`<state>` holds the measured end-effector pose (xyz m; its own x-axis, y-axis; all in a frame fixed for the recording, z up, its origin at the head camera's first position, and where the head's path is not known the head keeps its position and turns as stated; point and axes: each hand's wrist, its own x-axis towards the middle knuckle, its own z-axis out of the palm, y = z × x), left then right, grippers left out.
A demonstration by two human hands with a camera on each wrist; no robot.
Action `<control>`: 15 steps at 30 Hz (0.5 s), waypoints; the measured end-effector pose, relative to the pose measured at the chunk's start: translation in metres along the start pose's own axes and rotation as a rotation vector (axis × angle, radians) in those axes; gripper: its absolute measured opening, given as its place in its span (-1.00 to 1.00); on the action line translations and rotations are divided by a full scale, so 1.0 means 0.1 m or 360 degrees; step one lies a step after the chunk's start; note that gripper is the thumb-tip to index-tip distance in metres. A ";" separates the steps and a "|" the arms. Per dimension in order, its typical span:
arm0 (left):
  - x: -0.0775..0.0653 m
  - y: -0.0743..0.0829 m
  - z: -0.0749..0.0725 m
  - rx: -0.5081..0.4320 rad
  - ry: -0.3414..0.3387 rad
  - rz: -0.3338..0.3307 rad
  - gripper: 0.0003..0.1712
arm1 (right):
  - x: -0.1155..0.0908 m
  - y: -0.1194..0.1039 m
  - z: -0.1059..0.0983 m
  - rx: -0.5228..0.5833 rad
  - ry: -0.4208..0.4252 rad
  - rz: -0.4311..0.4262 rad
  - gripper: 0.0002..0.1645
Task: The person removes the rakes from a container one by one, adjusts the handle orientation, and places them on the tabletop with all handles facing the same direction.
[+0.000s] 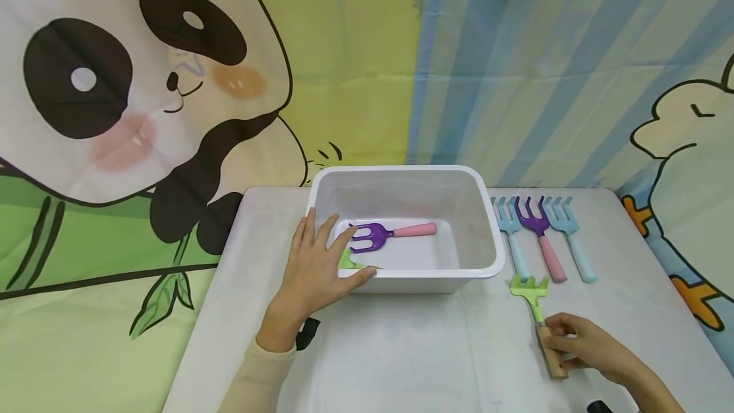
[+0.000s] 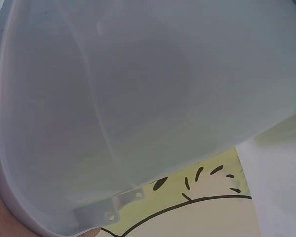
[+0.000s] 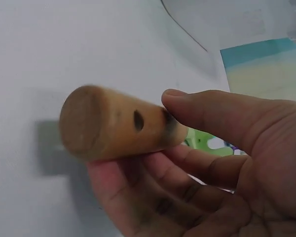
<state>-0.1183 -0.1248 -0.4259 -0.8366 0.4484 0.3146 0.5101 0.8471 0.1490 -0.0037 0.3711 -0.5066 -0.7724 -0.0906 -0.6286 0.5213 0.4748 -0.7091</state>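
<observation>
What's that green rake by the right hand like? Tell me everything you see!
The rake has a bright green head with short prongs and a narrow green neck. Its round, light-brown handle looks wooden, with a flat end and a dark oval mark. The right hand holds the handle, prongs pointing away from the person. It's right of the white bin; I can't tell whether it touches the table.

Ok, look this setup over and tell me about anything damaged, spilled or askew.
One small oddity: the wooden handle of the green fork in the right hand has a dark oval mark on its pale side, perhaps a hole or knot; I can't tell which. Nothing looks spilled.
</observation>
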 end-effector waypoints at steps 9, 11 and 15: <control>0.00 0.00 0.00 -0.0009 -0.0002 -0.0008 0.07 | -0.12 -0.43 -0.29 -0.0314 0.0110 -0.0048 -0.41; 0.00 0.00 0.00 -0.0012 -0.0009 -0.0011 0.06 | -0.17 -0.59 -0.37 -0.0360 0.0113 -0.0144 -0.42; 0.00 0.00 -0.01 -0.0006 -0.0019 -0.0012 0.05 | -0.25 -0.95 -0.48 -0.0419 0.0083 -0.0369 -0.47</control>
<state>-0.1180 -0.1249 -0.4255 -0.8427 0.4455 0.3024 0.5046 0.8493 0.1549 -0.0508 0.3707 -0.4081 -0.8803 -0.1808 -0.4386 0.2239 0.6567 -0.7202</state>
